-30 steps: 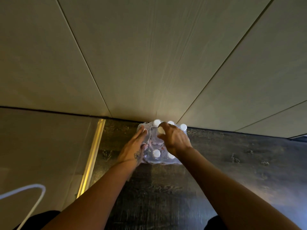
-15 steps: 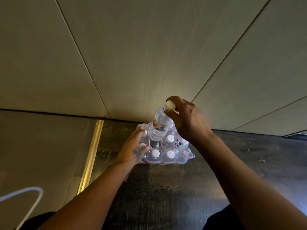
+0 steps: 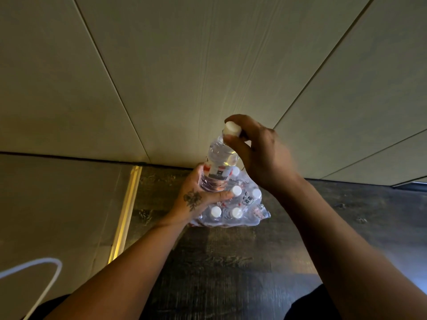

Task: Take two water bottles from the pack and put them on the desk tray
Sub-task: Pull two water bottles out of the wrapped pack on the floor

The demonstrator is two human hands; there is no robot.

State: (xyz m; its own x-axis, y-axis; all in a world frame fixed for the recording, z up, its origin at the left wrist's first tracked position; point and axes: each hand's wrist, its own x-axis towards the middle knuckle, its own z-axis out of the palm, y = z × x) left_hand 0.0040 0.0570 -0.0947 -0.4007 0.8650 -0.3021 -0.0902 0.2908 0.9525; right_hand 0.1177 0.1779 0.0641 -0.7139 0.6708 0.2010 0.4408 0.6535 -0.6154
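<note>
While the right hand [image 3: 263, 155] pinches the cap of the first bottle [image 3: 219, 166] above the pack [image 3: 240, 204] | left hand [image 3: 196, 199] wraps its base | next: second bottle; tray unseen.

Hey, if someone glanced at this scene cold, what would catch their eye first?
A clear water bottle held up at centre, right hand pinching its white cap, tattooed left hand around its base. Just below sits the plastic-wrapped pack on the dark floor.
</note>
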